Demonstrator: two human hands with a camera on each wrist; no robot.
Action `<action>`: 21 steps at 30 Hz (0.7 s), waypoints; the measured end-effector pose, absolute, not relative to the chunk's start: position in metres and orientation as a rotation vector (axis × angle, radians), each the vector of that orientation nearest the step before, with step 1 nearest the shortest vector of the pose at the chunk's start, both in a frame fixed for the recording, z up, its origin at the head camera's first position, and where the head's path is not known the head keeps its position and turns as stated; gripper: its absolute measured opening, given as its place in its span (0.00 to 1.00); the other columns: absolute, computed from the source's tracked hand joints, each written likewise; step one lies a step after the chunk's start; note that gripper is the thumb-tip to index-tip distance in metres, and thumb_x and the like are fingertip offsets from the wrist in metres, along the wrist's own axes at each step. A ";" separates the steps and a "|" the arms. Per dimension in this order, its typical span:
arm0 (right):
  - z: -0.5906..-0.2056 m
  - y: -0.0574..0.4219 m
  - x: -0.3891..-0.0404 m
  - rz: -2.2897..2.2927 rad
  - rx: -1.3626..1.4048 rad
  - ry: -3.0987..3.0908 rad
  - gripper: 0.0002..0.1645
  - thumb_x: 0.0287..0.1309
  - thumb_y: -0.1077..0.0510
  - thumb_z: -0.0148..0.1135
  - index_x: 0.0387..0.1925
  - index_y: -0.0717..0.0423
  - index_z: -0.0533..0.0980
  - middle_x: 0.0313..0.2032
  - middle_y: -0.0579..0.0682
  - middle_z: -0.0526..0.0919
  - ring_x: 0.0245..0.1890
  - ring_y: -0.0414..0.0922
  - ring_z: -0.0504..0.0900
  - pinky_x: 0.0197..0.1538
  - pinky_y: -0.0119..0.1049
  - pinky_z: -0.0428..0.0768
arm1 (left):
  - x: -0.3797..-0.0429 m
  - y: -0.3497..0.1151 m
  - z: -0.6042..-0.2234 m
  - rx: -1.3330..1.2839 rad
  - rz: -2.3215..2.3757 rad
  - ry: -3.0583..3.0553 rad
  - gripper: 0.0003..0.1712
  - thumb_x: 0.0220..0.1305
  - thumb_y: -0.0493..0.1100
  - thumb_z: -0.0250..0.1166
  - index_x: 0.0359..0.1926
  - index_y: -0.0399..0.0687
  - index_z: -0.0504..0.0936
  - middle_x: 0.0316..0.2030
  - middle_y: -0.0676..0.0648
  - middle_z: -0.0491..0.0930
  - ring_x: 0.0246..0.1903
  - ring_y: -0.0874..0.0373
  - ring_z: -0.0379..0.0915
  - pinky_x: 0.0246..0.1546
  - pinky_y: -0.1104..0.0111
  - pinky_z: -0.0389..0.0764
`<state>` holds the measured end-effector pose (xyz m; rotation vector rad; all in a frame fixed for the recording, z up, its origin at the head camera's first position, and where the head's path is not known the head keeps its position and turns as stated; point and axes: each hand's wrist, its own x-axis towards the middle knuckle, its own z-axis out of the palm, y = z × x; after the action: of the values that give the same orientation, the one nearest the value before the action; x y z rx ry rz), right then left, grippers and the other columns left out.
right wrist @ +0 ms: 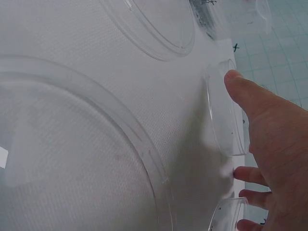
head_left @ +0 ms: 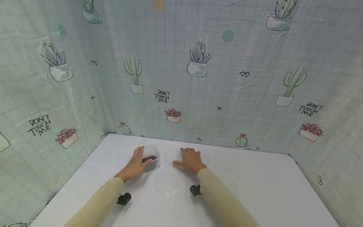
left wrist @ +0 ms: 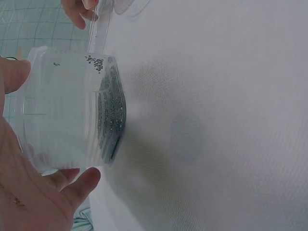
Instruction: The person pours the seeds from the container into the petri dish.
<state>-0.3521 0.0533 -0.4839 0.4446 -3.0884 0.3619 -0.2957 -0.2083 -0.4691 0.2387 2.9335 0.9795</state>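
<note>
My left hand (head_left: 135, 164) grips a clear plastic tub (left wrist: 60, 110) at the back left of the table, thumb on one side and fingers on the other. A layer of small dark grains (left wrist: 113, 113) covers the tub's bottom, and a few cling to its wall. The tub leans in the head view. My right hand (head_left: 192, 160) hovers with spread fingers over the back row of clear round dishes. Its thumb overlaps one dish (right wrist: 222, 118) in the right wrist view, and the lower fingertips come close to another dish (right wrist: 228, 214). Nothing is held in it.
More shallow clear dishes lie on the white table (head_left: 269, 189): one at the back right (head_left: 222, 164), one nearer the front (head_left: 167, 183), and others partly behind the right forearm. A cactus-print curtain (head_left: 175, 78) stands behind the table and along both sides.
</note>
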 end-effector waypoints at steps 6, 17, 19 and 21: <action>-0.486 0.053 -0.353 0.385 0.439 -3.108 0.53 0.50 0.24 0.59 0.70 0.49 0.64 0.66 0.55 0.70 0.67 0.57 0.67 0.68 0.65 0.61 | -0.296 -0.208 -0.469 0.232 0.965 2.938 0.52 0.70 0.62 0.51 0.74 0.33 0.35 0.73 0.30 0.35 0.71 0.30 0.44 0.69 0.38 0.54; -0.496 0.053 -0.355 0.324 0.457 -3.109 0.53 0.52 0.22 0.54 0.70 0.48 0.62 0.65 0.53 0.70 0.65 0.55 0.69 0.64 0.63 0.66 | -0.295 -0.214 -0.471 0.182 1.022 2.949 0.53 0.65 0.65 0.56 0.76 0.42 0.41 0.74 0.35 0.42 0.70 0.33 0.52 0.67 0.38 0.59; -0.494 0.053 -0.353 0.317 0.459 -3.113 0.52 0.52 0.23 0.55 0.70 0.48 0.62 0.65 0.53 0.70 0.65 0.55 0.68 0.64 0.62 0.67 | -0.295 -0.216 -0.472 0.174 1.058 2.937 0.55 0.63 0.67 0.58 0.76 0.44 0.42 0.73 0.36 0.45 0.70 0.35 0.54 0.66 0.39 0.61; -0.492 0.053 -0.352 0.312 0.464 -3.118 0.51 0.53 0.23 0.54 0.70 0.48 0.62 0.65 0.53 0.69 0.65 0.55 0.68 0.64 0.62 0.67 | -0.296 -0.218 -0.473 0.162 1.112 2.915 0.57 0.60 0.67 0.61 0.76 0.46 0.42 0.73 0.37 0.47 0.69 0.36 0.55 0.65 0.39 0.63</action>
<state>-0.3521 0.0526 -0.4921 0.4638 -3.1185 0.3123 -0.2956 -0.2179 -0.4733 0.1618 2.9149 1.1119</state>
